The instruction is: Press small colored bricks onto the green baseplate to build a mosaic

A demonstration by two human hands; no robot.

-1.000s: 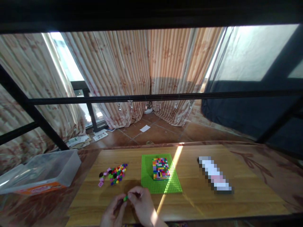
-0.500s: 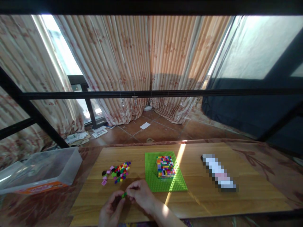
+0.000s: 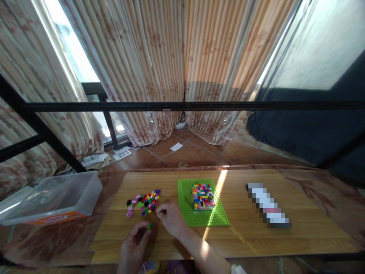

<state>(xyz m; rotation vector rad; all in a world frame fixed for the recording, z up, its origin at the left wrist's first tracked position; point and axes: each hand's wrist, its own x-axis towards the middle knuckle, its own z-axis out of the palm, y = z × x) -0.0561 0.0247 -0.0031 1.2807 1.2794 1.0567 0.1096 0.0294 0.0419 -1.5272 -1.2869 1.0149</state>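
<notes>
My left hand (image 3: 136, 241) is near the front edge of the wooden board (image 3: 256, 239), its fingers pinched on a small green brick (image 3: 149, 225). My right hand (image 3: 170, 219) lies just right of it, fingers curled, fingertips close to the pile of small coloured bricks (image 3: 145, 201); whether it holds anything is hidden. A green baseplate (image 3: 212, 217) lies right of my right hand, carrying a block of many-coloured bricks (image 3: 202, 196).
A clear plastic box (image 3: 54, 198) with an orange base stands at the left, off the board. A blurred-out long object (image 3: 268, 205) lies on the right of the board. A black rail (image 3: 182, 105) crosses in front of the curtains.
My hands have parted: the right one left the green brick and moved up toward the loose pile, while the left keeps the brick. The view has tilted, shifting everything slightly.
</notes>
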